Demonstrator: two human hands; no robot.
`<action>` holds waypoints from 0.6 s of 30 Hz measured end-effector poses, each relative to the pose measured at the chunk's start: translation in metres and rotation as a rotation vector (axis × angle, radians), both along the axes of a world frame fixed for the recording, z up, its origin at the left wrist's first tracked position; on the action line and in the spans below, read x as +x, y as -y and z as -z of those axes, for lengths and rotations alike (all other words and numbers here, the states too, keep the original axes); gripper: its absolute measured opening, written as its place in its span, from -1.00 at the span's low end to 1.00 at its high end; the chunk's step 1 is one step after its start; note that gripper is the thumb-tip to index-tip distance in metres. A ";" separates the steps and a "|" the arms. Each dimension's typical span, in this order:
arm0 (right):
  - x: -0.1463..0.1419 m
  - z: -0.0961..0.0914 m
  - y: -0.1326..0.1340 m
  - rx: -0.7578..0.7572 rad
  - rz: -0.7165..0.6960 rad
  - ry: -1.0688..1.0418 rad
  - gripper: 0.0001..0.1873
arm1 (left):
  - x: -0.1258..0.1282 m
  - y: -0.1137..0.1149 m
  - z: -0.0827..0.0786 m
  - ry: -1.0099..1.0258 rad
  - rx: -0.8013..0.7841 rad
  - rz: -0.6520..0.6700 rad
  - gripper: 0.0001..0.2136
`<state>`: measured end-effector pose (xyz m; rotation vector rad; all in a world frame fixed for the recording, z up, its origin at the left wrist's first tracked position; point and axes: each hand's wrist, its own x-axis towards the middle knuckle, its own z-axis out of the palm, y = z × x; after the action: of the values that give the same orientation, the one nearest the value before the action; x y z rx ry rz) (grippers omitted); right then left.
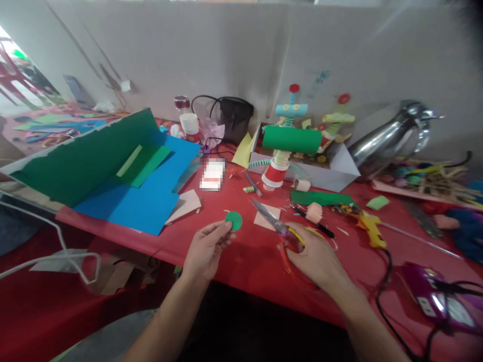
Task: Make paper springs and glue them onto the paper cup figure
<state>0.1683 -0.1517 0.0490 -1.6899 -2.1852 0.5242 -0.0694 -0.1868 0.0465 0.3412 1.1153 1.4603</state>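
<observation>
Between the thumb and fingers of my left hand (207, 250) is a small green paper circle (234, 220), held just above the red table. My right hand (317, 256) is closed around the red and yellow handles of a pair of scissors (267, 213). Their blades point up and left, over a square of pale pink paper (264, 221). Past the blades stands a paper figure (292, 139) with a green roll across it, a red cup below and springy folded paper arms. A folded pink paper piece (314, 212) lies by a black pen (324, 230).
Blue sheets (151, 201) and a green board (94, 151) take up the left side. A yellow glue gun (372, 229) with its cord lies at right, near a purple device (433, 296). Behind are a white box (339, 173), a metal jug (392, 130) and a black bag (236, 118).
</observation>
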 end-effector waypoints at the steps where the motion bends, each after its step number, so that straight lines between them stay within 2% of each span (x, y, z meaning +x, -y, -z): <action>1: 0.005 0.003 -0.003 0.035 -0.013 0.046 -0.55 | 0.000 0.000 0.001 -0.009 0.001 -0.004 -0.79; 7: 0.035 0.023 -0.021 0.139 -0.059 0.248 -0.55 | 0.002 -0.003 0.006 -0.123 0.039 0.017 -0.80; 10: 0.049 0.025 -0.026 0.149 -0.095 0.302 -0.50 | 0.001 -0.005 0.008 -0.199 0.047 0.054 -0.81; 14: 0.041 0.003 -0.028 0.188 -0.123 0.259 -0.55 | 0.001 -0.014 0.006 -0.266 0.054 0.122 -0.82; 16: 0.020 -0.015 -0.030 0.202 -0.141 0.113 -0.57 | 0.004 -0.024 0.002 -0.292 0.078 0.174 -0.83; 18: -0.007 -0.028 -0.035 0.157 -0.239 -0.097 -0.43 | 0.008 -0.037 -0.004 -0.307 0.118 0.229 -0.84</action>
<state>0.1617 -0.1164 0.0767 -1.3057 -2.3044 0.4693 -0.0616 -0.1496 0.0502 0.7723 1.1903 1.2991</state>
